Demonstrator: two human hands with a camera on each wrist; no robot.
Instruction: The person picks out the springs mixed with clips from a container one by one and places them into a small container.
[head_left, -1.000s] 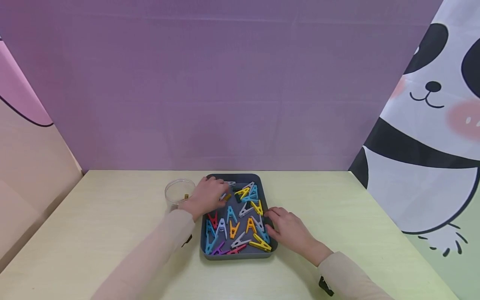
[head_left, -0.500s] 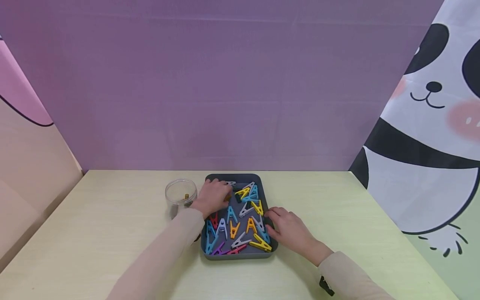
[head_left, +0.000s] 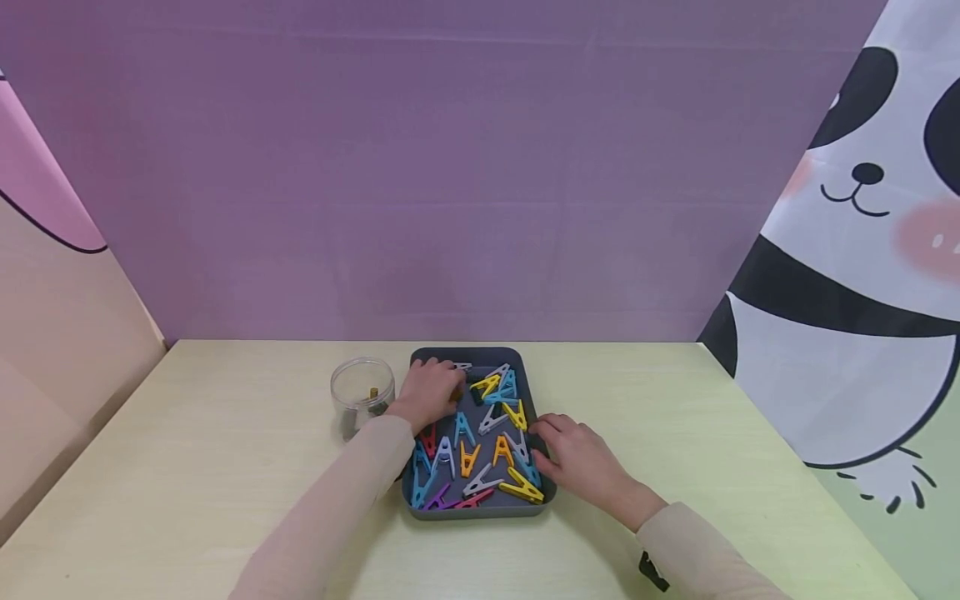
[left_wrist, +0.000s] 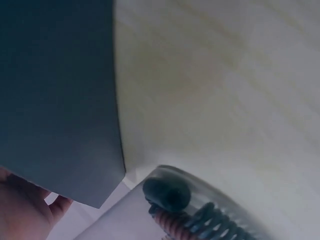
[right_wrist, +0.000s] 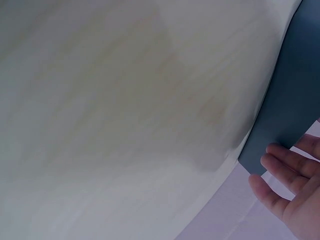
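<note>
My left hand (head_left: 429, 392) reaches into the far left part of a dark grey tray (head_left: 480, 512), fingers bent downward. A small brownish thing (head_left: 457, 395) shows by its fingertips; whether they pinch it is hidden. Clothespins in several colours lie scattered in the tray, among them a yellow clothespin (head_left: 521, 487) and a blue clothespin (head_left: 462, 428). My right hand (head_left: 581, 462) rests against the tray's right side, fingers nearly straight. In the right wrist view its fingertips (right_wrist: 272, 149) touch the outer wall.
Left of the tray stands a clear round jar (head_left: 362, 387) holding dark coiled pieces (left_wrist: 212, 222) and a small brownish piece (head_left: 373, 392). Both stand on a pale wooden table (head_left: 247, 433). A purple backdrop (head_left: 435, 183) rises behind its far edge.
My left hand has moved slightly right and deeper over the tray, covering the brownish thing more and uncovering the jar's right side. My right hand has stayed in place.
</note>
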